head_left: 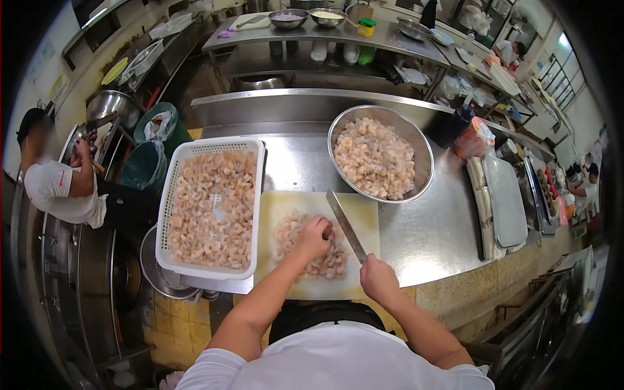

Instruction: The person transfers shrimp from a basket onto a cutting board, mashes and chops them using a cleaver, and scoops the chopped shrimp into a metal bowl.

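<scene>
A pile of peeled shrimp (333, 265) lies on the pale cutting board (364, 214) in front of me. My left hand (314, 238) is in this pile, its fingers curled and closed on shrimp, though the fingertips are partly hidden. My right hand (379, 279) grips the handle of a long-bladed knife (346, 225). Its blade points away from me and to the left, just right of my left hand. On the left stands a white perforated basket (257, 214) with many peeled shrimp. Behind the board's right side, a steel bowl (426, 162) holds a heap of shrimp pieces.
The steel table (416, 240) has a raised back edge. Lidded containers (506, 201) and a bagged item (474, 138) stand at right. A metal pot (159, 273) is below the basket, with green bins (144, 166) beyond. A co-worker (62, 175) is at far left.
</scene>
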A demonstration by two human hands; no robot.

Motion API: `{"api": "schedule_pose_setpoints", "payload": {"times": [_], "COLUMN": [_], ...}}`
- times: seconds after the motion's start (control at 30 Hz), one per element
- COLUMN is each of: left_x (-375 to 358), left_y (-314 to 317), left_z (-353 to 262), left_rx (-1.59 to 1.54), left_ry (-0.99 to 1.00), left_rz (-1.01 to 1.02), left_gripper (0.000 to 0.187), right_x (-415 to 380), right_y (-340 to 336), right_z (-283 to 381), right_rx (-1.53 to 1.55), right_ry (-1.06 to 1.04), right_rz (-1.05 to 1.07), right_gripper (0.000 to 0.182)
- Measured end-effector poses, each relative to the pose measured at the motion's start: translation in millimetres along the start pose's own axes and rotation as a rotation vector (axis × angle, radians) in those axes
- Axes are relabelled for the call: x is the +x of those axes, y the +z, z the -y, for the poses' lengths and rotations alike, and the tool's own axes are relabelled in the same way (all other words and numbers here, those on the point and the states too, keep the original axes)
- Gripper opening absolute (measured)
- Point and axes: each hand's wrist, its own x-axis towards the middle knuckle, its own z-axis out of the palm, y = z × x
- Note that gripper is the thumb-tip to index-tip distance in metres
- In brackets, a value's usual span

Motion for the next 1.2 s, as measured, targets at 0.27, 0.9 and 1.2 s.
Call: {"api": "schedule_pose_setpoints", "payload": {"times": [0.27, 0.9, 1.2], "left_x": [-0.8, -12.1, -8.7], "left_y": [3.2, -7.0, -11.8], "left_z": [9.1, 13.7, 27.3], "left_rx": [0.009, 0.044, 0.018], "left_ry": [-0.008, -0.025, 0.089], "left_rz": [0.01, -0.041, 0.039], "left_gripper": [0.019, 0.013, 0.01], "right_x": [31.8, 27.2, 21.5], "right_y": [27.9, 29.0, -0.3], "right_z": [-10.6, -3.4, 19.5], "right_rx": [0.025, 0.005, -0.016], "right_ry": [-0.074, -0.084, -0.096], "right_rz": [-0.02, 0.006, 0.021], "right_gripper": [0.022, 0.023, 0.022]}}
